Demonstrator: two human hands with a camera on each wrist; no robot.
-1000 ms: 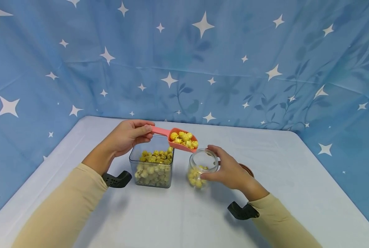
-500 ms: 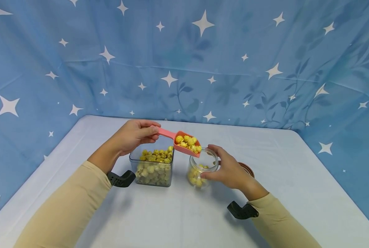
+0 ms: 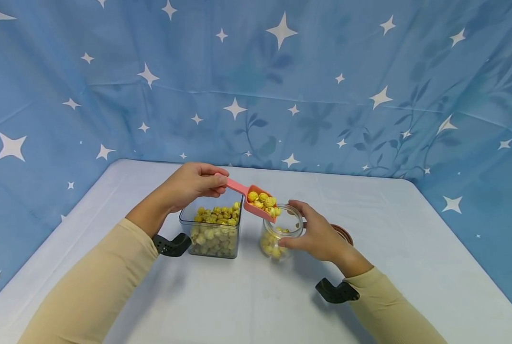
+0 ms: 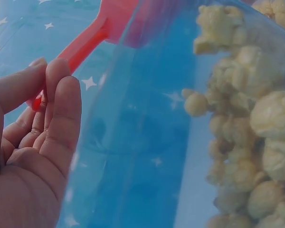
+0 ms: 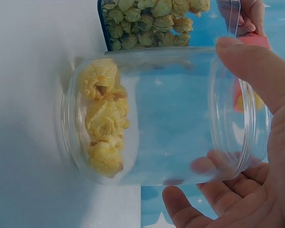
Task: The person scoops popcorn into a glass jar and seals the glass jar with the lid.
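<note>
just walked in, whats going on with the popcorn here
A person's left hand pinches a coral scoop by its handle; it is loaded with popcorn and tilts down toward the mouth of a clear jar. The right hand grips the jar near its top. Some popcorn lies in the jar's bottom, and the square container nearby holds more.
</note>
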